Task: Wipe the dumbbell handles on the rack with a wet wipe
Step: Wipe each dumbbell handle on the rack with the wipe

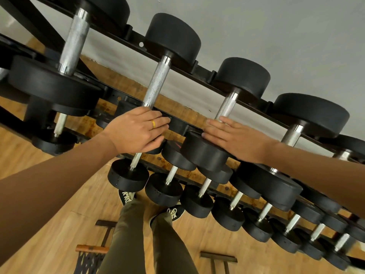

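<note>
at 12 o'clock, along the black steel two-tier rack [136, 36]: black round rubber-headed dumbbells [173, 36] with knurled silver steel handles [156, 84]. at 9 o'clock of centre: left hand [138, 129] with a gold ring [153, 124], fingers straight and together, laid over the near end of one handle. at 3 o'clock: right hand [235, 139], fingers straight, flat on the near black head [203, 151] of the next dumbbell, fingertips at the foot of its handle. at 6 o'clock: olive trousers [142, 234], dark lace-up shoes [127, 196], wooden floor [49, 224].
</note>
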`<action>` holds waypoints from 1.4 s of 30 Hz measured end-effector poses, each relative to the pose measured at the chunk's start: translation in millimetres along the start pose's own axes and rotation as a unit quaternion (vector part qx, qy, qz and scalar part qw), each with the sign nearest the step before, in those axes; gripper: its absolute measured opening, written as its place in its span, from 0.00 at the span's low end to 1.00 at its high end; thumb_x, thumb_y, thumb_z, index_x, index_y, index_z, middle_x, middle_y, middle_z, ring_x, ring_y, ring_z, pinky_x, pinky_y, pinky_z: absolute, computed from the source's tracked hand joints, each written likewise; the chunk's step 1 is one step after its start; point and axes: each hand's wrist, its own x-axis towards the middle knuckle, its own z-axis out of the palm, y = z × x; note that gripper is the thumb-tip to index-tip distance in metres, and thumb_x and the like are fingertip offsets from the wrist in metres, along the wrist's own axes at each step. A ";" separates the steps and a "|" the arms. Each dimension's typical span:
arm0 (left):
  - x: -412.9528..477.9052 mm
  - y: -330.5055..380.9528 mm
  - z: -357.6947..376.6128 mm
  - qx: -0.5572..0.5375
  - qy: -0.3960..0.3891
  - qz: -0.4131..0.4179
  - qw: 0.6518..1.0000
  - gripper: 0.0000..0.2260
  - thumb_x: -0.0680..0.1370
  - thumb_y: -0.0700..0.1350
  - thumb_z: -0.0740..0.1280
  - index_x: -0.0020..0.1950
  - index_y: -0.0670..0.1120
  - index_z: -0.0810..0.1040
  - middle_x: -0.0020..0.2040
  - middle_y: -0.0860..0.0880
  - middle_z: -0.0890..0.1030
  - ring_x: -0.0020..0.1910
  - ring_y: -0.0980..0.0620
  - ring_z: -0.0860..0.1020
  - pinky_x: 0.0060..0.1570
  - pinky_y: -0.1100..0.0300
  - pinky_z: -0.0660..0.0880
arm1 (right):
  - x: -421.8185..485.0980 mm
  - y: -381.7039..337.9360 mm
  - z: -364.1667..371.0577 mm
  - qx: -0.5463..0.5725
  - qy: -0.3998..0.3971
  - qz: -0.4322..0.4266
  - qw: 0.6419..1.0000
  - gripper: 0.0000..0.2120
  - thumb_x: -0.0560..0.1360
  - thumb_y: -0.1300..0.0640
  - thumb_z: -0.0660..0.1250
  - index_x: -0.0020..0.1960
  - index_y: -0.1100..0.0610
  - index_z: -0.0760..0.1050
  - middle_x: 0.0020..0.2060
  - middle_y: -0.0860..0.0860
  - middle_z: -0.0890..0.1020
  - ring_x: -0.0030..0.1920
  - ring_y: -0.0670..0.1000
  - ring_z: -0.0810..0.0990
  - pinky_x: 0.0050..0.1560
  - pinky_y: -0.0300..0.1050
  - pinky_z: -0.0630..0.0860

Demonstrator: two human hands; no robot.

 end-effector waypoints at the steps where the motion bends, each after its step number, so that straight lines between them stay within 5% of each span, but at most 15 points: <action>1: -0.1 -0.2 -0.2 -0.001 0.000 0.000 1.000 0.18 0.85 0.49 0.60 0.61 0.41 0.85 0.61 0.44 0.84 0.60 0.43 0.82 0.64 0.47 0.74 | -1.2 7.4 -2.7 0.001 0.009 -0.003 1.000 0.36 0.75 0.63 0.59 0.81 0.57 0.53 0.79 0.58 0.59 0.80 0.60 0.50 0.79 0.59 0.44; 7: -1.1 -1.0 -0.3 -0.003 -0.007 0.000 1.000 0.17 0.85 0.49 0.60 0.61 0.41 0.85 0.62 0.43 0.84 0.61 0.43 0.81 0.64 0.47 0.74 | -2.3 41.6 -14.5 0.038 0.037 0.148 0.988 0.38 0.75 0.66 0.58 0.81 0.59 0.44 0.80 0.59 0.53 0.80 0.58 0.47 0.79 0.55 0.47; 11: -0.8 -0.8 -1.2 -0.011 -0.007 0.003 1.000 0.17 0.84 0.49 0.61 0.62 0.42 0.85 0.62 0.44 0.84 0.61 0.44 0.81 0.65 0.47 0.75 | 0.5 10.4 -12.7 0.065 0.056 0.136 0.987 0.37 0.73 0.70 0.60 0.80 0.61 0.55 0.79 0.60 0.58 0.79 0.59 0.51 0.78 0.55 0.49; 16: -0.9 -1.4 -4.0 -0.013 -0.009 0.007 1.000 0.17 0.84 0.48 0.60 0.62 0.42 0.84 0.63 0.43 0.83 0.61 0.44 0.81 0.64 0.48 0.74 | 4.0 9.4 -17.0 0.134 0.119 0.153 0.972 0.36 0.63 0.77 0.74 0.69 0.61 0.76 0.69 0.57 0.77 0.71 0.60 0.73 0.63 0.56 0.77; 22: 4.7 -1.0 -12.1 -0.029 -0.066 0.000 0.997 0.18 0.84 0.49 0.59 0.63 0.42 0.84 0.63 0.44 0.83 0.63 0.44 0.79 0.67 0.47 0.71 | 10.4 0.9 -14.6 0.253 0.196 0.231 0.919 0.30 0.64 0.77 0.75 0.63 0.60 0.80 0.63 0.59 0.81 0.65 0.60 0.79 0.65 0.56 0.73; 25: 11.0 2.7 -20.2 -0.034 -0.098 -0.012 0.995 0.19 0.83 0.50 0.58 0.60 0.43 0.85 0.64 0.44 0.82 0.65 0.44 0.78 0.68 0.47 0.71 | 16.8 -7.6 -16.7 0.346 0.293 0.291 0.843 0.17 0.75 0.68 0.71 0.63 0.59 0.80 0.60 0.56 0.83 0.62 0.55 0.81 0.67 0.51 0.75; 30: 47.9 13.7 -30.4 -0.051 -0.102 0.020 0.993 0.17 0.82 0.49 0.59 0.61 0.44 0.84 0.66 0.44 0.80 0.68 0.44 0.76 0.65 0.46 0.75 | 0.1 -23.1 -31.3 0.532 0.359 0.452 0.620 0.14 0.81 0.57 0.66 0.66 0.53 0.79 0.57 0.47 0.84 0.57 0.40 0.80 0.60 0.34 0.76; 37: 171.4 36.8 -22.5 0.010 -0.096 0.103 0.990 0.18 0.83 0.46 0.62 0.69 0.41 0.77 0.70 0.40 0.76 0.70 0.42 0.74 0.69 0.46 0.70 | -88.1 -28.5 -5.1 0.612 0.452 0.484 0.432 0.08 0.79 0.59 0.68 0.58 0.53 0.81 0.49 0.47 0.86 0.52 0.46 0.85 0.58 0.51 0.81; 42: 245.2 45.9 -19.7 0.062 -0.109 0.178 0.976 0.18 0.83 0.45 0.60 0.70 0.40 0.77 0.69 0.41 0.78 0.69 0.42 0.75 0.71 0.44 0.67 | -149.4 -36.5 27.6 0.636 0.483 0.507 0.324 0.07 0.78 0.60 0.69 0.56 0.55 0.83 0.47 0.49 0.87 0.50 0.48 0.86 0.56 0.47 0.82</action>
